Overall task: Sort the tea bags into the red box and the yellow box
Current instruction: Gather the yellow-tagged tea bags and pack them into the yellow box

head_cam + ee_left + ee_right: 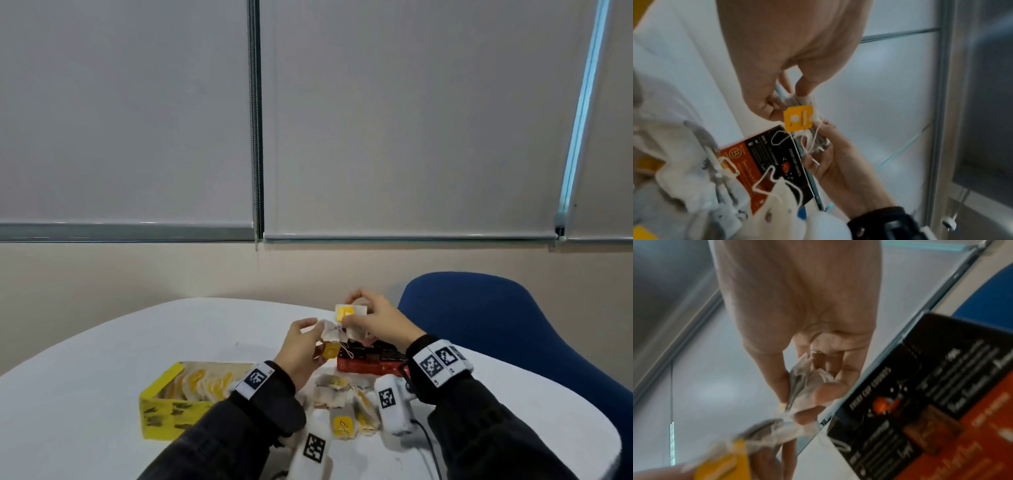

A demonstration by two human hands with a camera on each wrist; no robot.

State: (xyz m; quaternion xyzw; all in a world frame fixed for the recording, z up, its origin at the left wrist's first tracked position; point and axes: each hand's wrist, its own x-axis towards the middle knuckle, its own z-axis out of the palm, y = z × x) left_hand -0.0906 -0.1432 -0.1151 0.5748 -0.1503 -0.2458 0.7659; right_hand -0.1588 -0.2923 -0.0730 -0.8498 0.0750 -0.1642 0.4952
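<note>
Both hands are raised over the red box (368,363), each pinching a tea bag. My left hand (317,329) holds a crumpled white tea bag (329,333) whose yellow tag (331,350) hangs below. My right hand (350,310) pinches another tea bag (356,333) with a yellow tag (346,313). Their white strings (813,141) look tangled between the hands. The yellow box (161,404), at the left, holds several yellow-tagged tea bags. A loose pile of tea bags (342,401) lies in front of the red box (920,402).
Two white devices with black-and-white markers (394,407) (313,448) lie on the white table (102,359) near its front edge, one with a black cable. A blue chair (513,325) stands behind the table at the right. A wall with blinds lies beyond.
</note>
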